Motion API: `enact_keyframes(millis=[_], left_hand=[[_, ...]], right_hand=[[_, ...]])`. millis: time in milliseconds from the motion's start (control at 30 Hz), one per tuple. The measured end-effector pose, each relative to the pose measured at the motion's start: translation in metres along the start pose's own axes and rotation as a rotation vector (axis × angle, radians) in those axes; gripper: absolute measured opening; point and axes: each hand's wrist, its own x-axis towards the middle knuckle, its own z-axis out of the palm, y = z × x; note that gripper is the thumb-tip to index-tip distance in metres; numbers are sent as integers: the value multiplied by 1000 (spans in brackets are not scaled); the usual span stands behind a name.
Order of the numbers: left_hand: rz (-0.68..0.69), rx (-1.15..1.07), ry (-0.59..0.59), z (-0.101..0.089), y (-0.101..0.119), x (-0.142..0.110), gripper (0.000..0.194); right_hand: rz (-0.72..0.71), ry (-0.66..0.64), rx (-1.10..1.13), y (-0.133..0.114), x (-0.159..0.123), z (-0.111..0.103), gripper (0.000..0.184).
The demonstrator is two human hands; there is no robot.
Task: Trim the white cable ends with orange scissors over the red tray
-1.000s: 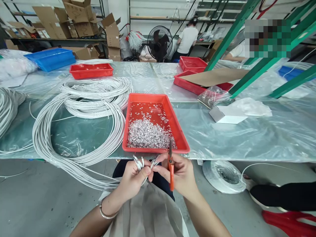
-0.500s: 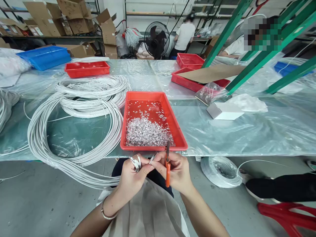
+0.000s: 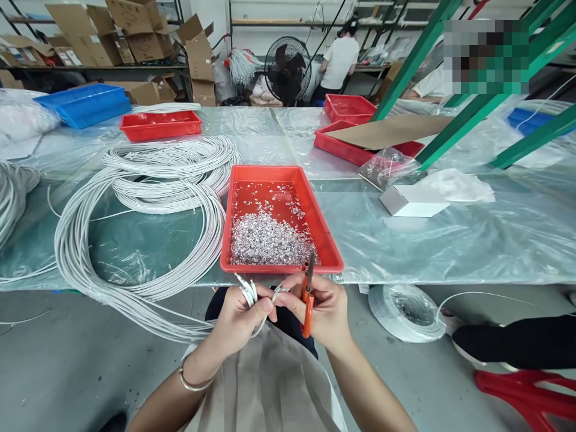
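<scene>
My left hand (image 3: 238, 318) is closed around several white cables (image 3: 248, 291), whose ends stick up above the fingers. My right hand (image 3: 330, 309) holds a pair of orange-handled scissors (image 3: 309, 312), blades pointing up, against the fingers. Its thumb and index finger also pinch the end of one white cable (image 3: 279, 290) that runs across from the left hand. Just beyond both hands, a red tray (image 3: 330, 243) contains a heap of small shiny clear or silvery pieces (image 3: 265, 240). A large coil of white cable (image 3: 72, 240) lies at the left, its strands leading toward my left hand.
More cable coils (image 3: 175, 156) lie behind the first. A red tray (image 3: 159, 127) and a blue bin (image 3: 85, 107) stand at the back left. Right are a white box (image 3: 411, 201) and green posts (image 3: 468, 135). Below sits another coil (image 3: 400, 315), near a person's leg (image 3: 517, 342).
The cable ends in my left hand now stick up higher and fan out. A cable loop shows below my left thumb, and the scissors have shifted slightly right.
</scene>
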Motion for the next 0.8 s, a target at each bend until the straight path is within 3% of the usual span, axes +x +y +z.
enact_keyframes(millis=[167,467,667,800], left_hand=[[20,29,-6,3,5,2,44],[-9,22,-71,-2,6,2,35],[37,7,128,5,0,2,22],[101,95,188,7,-4,5,20]], right_hand=[[49,-4,48,-1,1,-1,15],[20,-189,-45,2,5,-10,12],[-31,-151,-88,6,4,-2,13],[-27,-81,-117,5,1,5,13]])
